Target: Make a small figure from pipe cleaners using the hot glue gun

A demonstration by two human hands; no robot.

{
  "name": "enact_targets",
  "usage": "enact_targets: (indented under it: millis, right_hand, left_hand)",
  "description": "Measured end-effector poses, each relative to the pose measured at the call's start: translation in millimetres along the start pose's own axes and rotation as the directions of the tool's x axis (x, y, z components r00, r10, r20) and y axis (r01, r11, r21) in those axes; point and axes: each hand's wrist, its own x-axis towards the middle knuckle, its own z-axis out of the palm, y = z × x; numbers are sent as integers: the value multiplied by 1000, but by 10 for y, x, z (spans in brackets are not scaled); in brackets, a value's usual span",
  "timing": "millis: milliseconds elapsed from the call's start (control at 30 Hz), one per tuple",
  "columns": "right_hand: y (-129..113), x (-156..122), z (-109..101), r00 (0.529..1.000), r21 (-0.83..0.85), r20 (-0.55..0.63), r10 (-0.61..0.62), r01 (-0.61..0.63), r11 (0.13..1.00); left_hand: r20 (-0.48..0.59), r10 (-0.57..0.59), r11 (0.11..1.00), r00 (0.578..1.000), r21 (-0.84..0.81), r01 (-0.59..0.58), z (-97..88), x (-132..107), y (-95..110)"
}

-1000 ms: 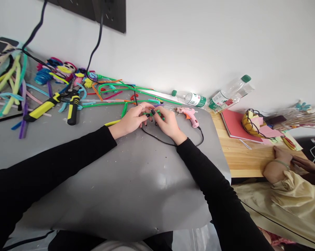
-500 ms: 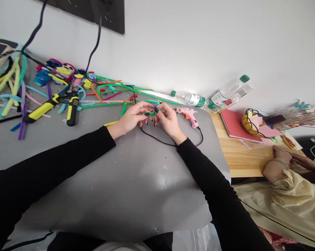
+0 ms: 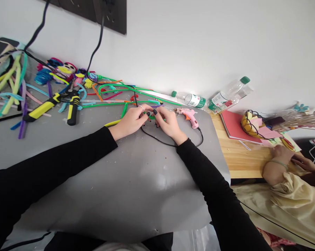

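Observation:
My left hand and my right hand meet at the far middle of the grey mat. Both pinch a short green pipe cleaner piece between their fingertips, low over the mat. A black cord runs under my right wrist to a pink glue gun lying just right of my right hand. A yellow pipe cleaner bit lies by my left wrist.
Yellow-handled pliers and a heap of coloured pipe cleaners lie at the back left. Two water bottles lie at the wall. On the wooden table sit a red book and another person's hands.
My hands dipped slightly towards the mat while still working the green piece together. The other person's hands shifted a little on the wooden table.

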Motion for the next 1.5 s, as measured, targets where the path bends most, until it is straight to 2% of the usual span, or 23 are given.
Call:
enact_targets:
  millis: [567,1100,1500]
  right_hand:
    - [-3,-23,17,999,40,-9,-52,52,998]
    - [2,-19,22,995,6,22,-96,96,995]
    - [28,0,27,994,-78,21,-104,105,991]
  left_hand:
    - [-33,-10,998,999,-57,9,33,14,-40]
    - [-39,8,999,999,43,-6,9,8,-6]
    - [34,13,988,999,156,-18,2,3,13]
